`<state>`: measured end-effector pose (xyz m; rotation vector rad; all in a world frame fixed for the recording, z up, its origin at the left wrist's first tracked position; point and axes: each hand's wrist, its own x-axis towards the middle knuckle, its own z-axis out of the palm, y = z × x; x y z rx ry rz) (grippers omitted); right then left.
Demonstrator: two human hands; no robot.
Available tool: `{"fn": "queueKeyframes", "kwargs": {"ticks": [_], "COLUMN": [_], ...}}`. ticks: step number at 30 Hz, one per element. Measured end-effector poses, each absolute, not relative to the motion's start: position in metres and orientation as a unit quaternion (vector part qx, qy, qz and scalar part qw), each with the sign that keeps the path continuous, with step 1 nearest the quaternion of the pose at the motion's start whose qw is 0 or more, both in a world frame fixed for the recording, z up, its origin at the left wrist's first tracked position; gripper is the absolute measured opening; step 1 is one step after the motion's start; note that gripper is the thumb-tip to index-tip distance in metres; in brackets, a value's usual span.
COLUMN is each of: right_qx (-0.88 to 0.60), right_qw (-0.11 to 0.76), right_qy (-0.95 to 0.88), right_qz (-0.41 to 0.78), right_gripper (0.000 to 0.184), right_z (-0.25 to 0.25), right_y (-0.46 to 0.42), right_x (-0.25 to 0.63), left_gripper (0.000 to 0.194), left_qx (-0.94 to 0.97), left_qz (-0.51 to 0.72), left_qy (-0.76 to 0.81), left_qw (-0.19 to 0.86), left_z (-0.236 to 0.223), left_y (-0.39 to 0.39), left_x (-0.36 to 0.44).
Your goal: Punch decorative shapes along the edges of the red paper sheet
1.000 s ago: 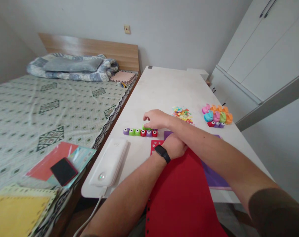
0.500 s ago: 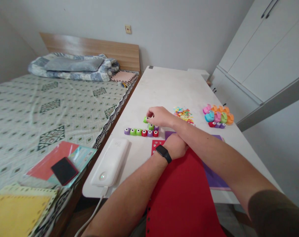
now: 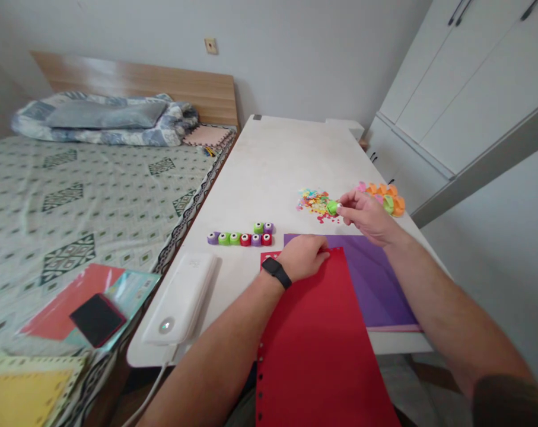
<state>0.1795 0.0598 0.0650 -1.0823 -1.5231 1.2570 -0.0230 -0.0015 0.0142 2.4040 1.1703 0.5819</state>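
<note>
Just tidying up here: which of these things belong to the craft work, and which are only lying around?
Craft work: right hand holding a green craft punch; left hand on the red paper sheet; purple paper sheet; paper confetti; row of craft punches; orange craft punches.
Lying around: white power bank; black phone.

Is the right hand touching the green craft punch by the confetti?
Touching: the head view shows the right hand pinching the green craft punch between its fingertips.

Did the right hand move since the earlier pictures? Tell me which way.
Yes: the right hand moved rightward, away from the row of craft punches.
</note>
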Motion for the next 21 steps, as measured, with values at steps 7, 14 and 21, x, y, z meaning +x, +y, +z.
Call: {"fn": "queueKeyframes", "kwargs": {"ticks": [7,14,21], "right_qx": [-0.445,-0.409,-0.414], "right_qw": [0.402,0.407,0.398], "right_qy": [-0.549,-0.525,-0.552], "right_qz": [0.583,0.625,0.604], "right_gripper": [0.043,0.043,0.045], "right_z": [0.040,0.035,0.040], "right_y": [0.039,0.037,0.041], "right_x": [0.209,0.223,0.232], "left_gripper": [0.012,0.016,0.022], "left_qx": [0.835,0.777,0.710], "left_qz": [0.245,0.276,0.282], "left_qy": [0.442,0.503,0.570], "left_qw": [0.217,0.259,0.300], "left_z": [0.014,0.023,0.021], "left_y": [0.002,0.006,0.008], "left_x": [-0.027,-0.032,-0.034]}}
